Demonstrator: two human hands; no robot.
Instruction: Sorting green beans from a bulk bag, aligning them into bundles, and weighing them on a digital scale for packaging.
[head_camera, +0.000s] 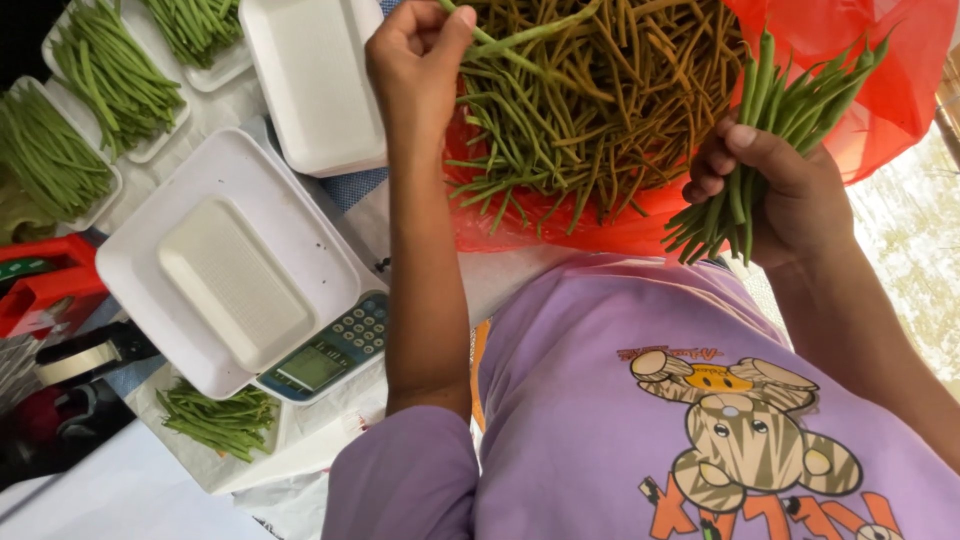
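Note:
My left hand (415, 55) is raised over a big pile of long green beans (590, 110) lying in a red plastic bag (880, 70). Its fingers pinch a single long bean (530, 38) at the top of the pile. My right hand (770, 185) grips a bundle of green beans (790, 110) that fans out above and below the fist, at the right edge of the pile. My purple shirt (620, 400) fills the bottom of the view.
A white weighing scale (150, 250) with a keypad and display carries an empty white foam tray (235, 280). Another empty foam tray (310, 80) lies behind it. Foam trays filled with beans (115, 70) sit at the upper left, another bean tray (215, 420) below the scale. A red tape dispenser (45, 290) stands at the left.

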